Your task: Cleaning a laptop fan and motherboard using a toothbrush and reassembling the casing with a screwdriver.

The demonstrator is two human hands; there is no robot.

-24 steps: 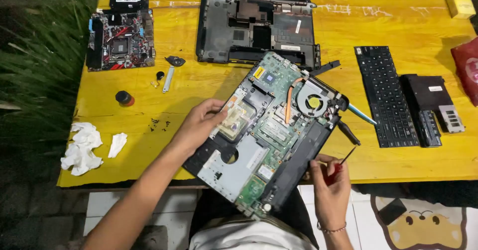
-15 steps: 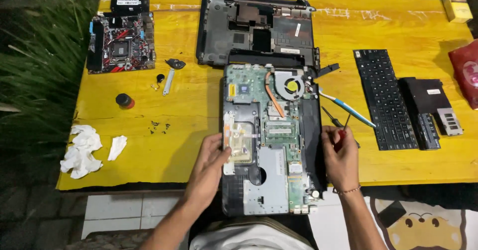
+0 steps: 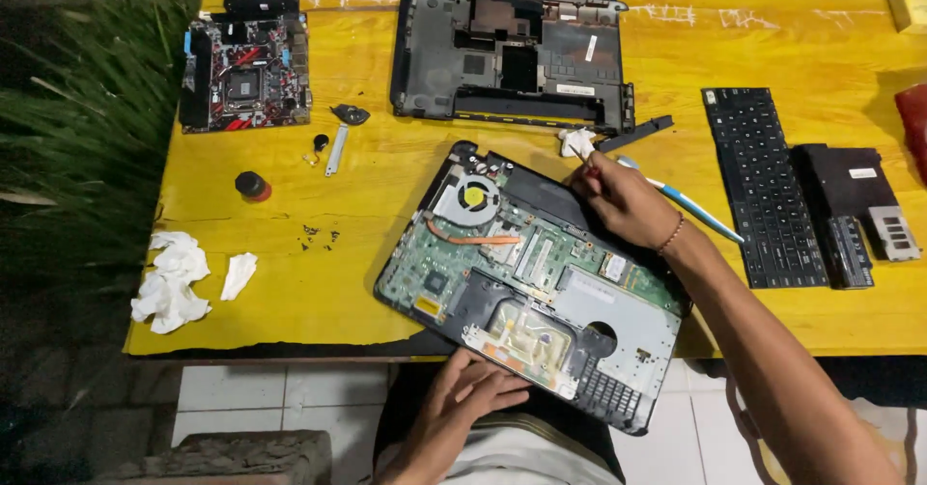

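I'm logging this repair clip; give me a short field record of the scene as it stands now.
Surface: yellow table
Main item: opened laptop, lying at a slant, board and fan exposed
Left hand: at the laptop's near edge
Right hand: at its far edge, fingers closed; what it grips is unclear
Behind: empty laptop shell
Right: keyboard
Left: motherboard, tissues

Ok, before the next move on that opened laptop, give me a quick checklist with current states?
1. Opened laptop supported: not ok, its near corner overhangs the yellow table edge.
2. Left hand steadying its near edge: ok.
3. Right hand at its far edge: ok.
4. Tool in right hand: cannot tell, fingers hide it.
5. Blue-handled tool within reach: ok, beside the right wrist.
6. Fan exposed: ok.
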